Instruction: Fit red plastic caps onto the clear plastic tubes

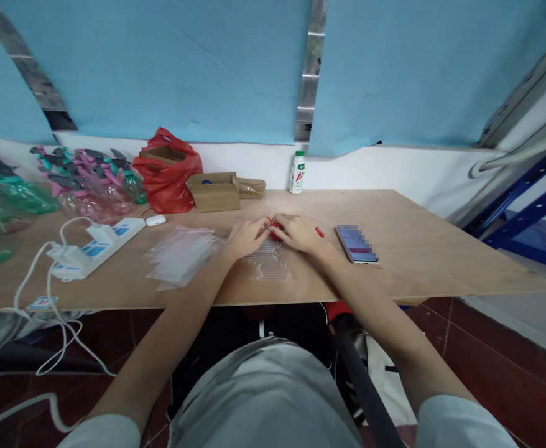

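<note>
My left hand [247,238] and my right hand [297,232] meet over the middle of the table. Their fingers are bent together around a small red thing [277,232], partly hidden by the fingers; I cannot make out its kind. Just below the hands lies a row of thin clear sticks or tubes [273,269]. To the left of my left hand spreads a stack of clear plastic zip bags [180,254]. A separate small red piece [319,232] rests to the right of my right hand.
A phone [357,244] lies at the right. A white power strip [100,249] with cables and several spray bottles [91,186] occupy the left. Behind stand a red plastic bag [168,180], a cardboard box [214,193] and a white bottle [297,174] with a green cap.
</note>
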`<move>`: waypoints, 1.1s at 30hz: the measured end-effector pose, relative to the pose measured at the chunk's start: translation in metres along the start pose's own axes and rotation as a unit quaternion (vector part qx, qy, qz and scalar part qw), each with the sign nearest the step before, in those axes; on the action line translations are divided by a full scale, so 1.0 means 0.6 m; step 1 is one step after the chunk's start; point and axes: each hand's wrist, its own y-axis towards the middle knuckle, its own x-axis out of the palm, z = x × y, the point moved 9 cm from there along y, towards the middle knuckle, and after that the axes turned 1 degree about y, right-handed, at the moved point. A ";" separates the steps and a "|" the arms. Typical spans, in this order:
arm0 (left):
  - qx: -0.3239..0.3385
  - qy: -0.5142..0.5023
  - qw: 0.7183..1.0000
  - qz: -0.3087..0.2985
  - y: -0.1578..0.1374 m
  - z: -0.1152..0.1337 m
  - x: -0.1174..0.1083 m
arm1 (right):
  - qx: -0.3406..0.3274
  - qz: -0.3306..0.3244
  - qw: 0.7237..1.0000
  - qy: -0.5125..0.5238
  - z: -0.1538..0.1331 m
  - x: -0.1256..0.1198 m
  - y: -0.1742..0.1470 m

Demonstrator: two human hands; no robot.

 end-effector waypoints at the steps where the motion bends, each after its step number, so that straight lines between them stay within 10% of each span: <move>1: 0.003 -0.001 1.000 -0.010 0.000 0.002 0.003 | 0.000 -0.001 1.000 -0.001 0.000 0.002 0.001; 33: 0.062 -0.058 0.996 0.017 0.003 0.013 -0.004 | 0.039 -0.003 0.997 -0.066 -0.012 0.007 0.005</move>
